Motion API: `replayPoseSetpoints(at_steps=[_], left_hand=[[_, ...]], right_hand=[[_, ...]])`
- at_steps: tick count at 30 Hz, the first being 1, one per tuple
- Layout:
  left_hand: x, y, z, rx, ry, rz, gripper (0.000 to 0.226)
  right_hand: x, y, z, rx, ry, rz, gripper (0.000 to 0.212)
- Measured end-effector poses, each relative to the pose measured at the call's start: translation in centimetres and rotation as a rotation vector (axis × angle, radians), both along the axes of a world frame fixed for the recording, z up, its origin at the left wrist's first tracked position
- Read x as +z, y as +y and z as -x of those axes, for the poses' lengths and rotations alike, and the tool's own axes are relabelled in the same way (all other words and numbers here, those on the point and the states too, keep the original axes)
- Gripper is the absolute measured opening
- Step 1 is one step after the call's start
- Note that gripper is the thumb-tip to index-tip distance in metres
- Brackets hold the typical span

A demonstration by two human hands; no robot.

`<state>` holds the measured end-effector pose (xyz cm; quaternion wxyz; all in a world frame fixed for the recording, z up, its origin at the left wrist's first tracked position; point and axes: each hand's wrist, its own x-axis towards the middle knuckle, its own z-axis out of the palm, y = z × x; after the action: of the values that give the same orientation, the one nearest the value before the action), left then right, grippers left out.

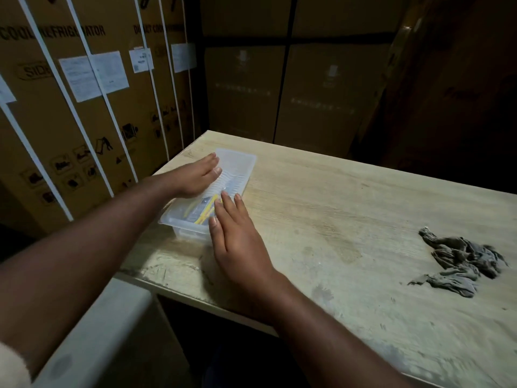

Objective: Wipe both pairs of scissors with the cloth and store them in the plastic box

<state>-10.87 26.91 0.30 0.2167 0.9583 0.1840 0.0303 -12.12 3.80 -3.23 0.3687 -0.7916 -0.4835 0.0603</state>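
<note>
- Plastic box (183, 224), clear, sits at the near left corner of the wooden table (349, 214); a translucent lid (237, 166) covers its far part.
- Scissors (205, 210) inside the box: yellow handles visible through the uncovered near end; blades blurred under the lid, so the count is unclear.
- Left hand (195, 177) lies flat, fingers extended, on the lid's left side.
- Right hand (237, 242) is flat and open, fingertips at the lid's near right edge, palm over the box's right wall.
- Cloth (461, 261), grey and crumpled, lies well apart at the right.
- Cardboard cartons (84, 107) stand behind on the left; print partly cut off.
</note>
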Motion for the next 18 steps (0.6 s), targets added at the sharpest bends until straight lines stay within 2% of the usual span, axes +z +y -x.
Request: replayPoseSetpoints(at_steps=[6, 14, 18], left_hand=[[-0.4, -0.1, 0.5, 0.001, -0.041, -0.003, 0.059], [0.5, -1.1, 0.1, 0.033, -0.010, -0.062, 0.058], [2.3, -1.6, -0.9, 0.059, -0.031, -0.143, 0.068]], right_hand=[[0.2, 0.2, 1.5, -0.015, -0.128, 0.034, 0.054], [1.5, -0.7, 1.0, 0.004, -0.020, 0.046, 0.053], [3.5, -1.8, -1.7, -0.080, 0.013, -0.068, 0.053]])
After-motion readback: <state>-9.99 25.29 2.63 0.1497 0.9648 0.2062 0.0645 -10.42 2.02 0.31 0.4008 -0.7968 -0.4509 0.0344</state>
